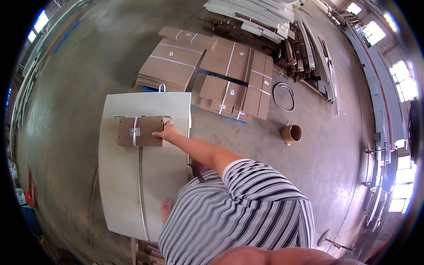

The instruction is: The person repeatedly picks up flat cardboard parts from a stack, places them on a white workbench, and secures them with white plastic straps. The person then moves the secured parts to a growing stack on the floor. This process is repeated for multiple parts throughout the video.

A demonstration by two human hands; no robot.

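Shirt (pixel 265 198), bundle (pixel 148 128) left of right hand (pixel 167 132)

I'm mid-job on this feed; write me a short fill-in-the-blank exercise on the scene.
1. The right hand is at the picture's ____-hand end of the brown bundle.
2. The strap around that bundle is coloured ____.
3. The person's shirt is patterned with ____.
4. The brown tube sits on the ____.

Missing words: right; white; stripes; floor.

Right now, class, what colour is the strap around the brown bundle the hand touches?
The strap is white, shown in the head view.
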